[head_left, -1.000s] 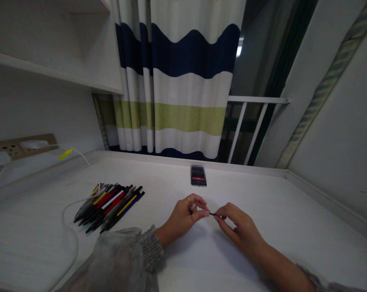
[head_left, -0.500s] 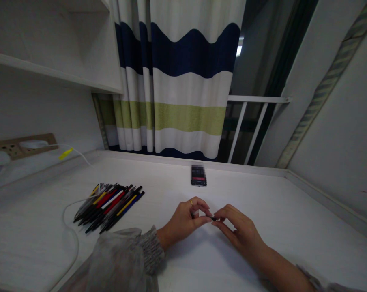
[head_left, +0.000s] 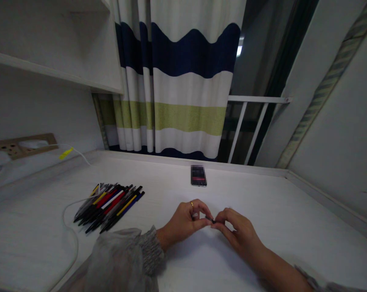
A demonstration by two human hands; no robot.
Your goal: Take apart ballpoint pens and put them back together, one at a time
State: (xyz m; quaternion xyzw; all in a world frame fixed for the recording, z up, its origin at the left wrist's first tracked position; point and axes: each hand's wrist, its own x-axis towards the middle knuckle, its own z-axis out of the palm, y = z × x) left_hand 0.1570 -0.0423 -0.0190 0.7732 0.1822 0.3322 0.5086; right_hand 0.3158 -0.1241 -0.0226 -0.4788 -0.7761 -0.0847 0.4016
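Observation:
In the middle of the head view, my left hand [head_left: 183,221], with a ring on one finger, is closed in a pinch on a slim, dark, pen-like piece [head_left: 213,221]. My right hand [head_left: 239,229] pinches the other end of that same piece, thumb below and fingers above. The fingertips of both hands almost meet, so most of the piece is hidden and its exact kind is unclear. Off to the left lies a pile of pens [head_left: 110,207] in black, red, yellow, white and blue, apart from both hands.
A phone [head_left: 198,175] lies on the white desk [head_left: 159,174] beyond my hands. A white cable [head_left: 77,243] runs along the left from a socket strip [head_left: 16,147], close by the pens. Behind stand a striped curtain [head_left: 189,117] and a white railing [head_left: 259,99]; a shelf [head_left: 49,73] hangs upper left.
Both hands have dipped very slightly toward me, still pinching the dark piece between them. The pens and phone have stayed put.

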